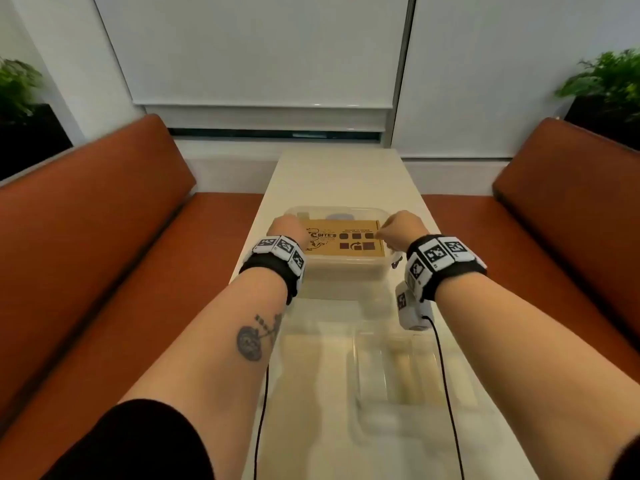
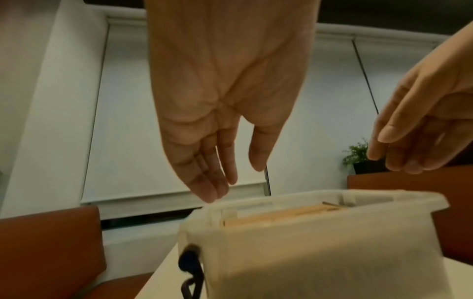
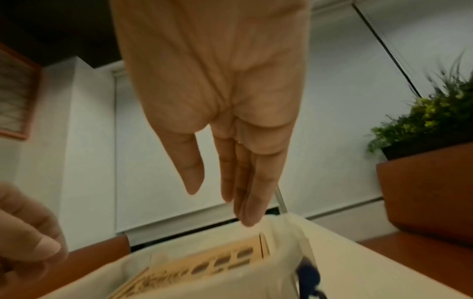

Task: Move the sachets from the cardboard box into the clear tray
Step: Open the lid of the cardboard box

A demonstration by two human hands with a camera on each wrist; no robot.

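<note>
Nearest, one clear tray point(image 1: 388, 368) is lying on the pale desk point(image 1: 343, 174), between the two forearms; it is blurred, and I cannot tell what is lying in it. One camera unit point(image 1: 410, 311) with a black cable is hanging below the right wrist.

Beyond the tray, one translucent plastic bin point(image 1: 341, 273) is sitting on the desk, and one cardboard box point(image 1: 344, 242) is lying flat inside it, printed lid up and closed. Sachets: none showing, so no count possible.

Two hands are hovering above the bin. The left hand point(image 2: 217, 97) is reaching over the box's left end, its grip loose, fingers point(image 2: 204, 182) straight and pointing down, holding nothing. The right hand point(image 3: 217, 97) is hanging over the box's right end, grip likewise slack and empty, fingertips just above the bin rim.

Room: two rust-orange benches point(image 1: 104, 216) are flanking the desk. Two white roller blinds point(image 1: 256, 50) are covering the far window. Two green plants point(image 1: 606, 81) are standing at the far corners, one each side.
</note>
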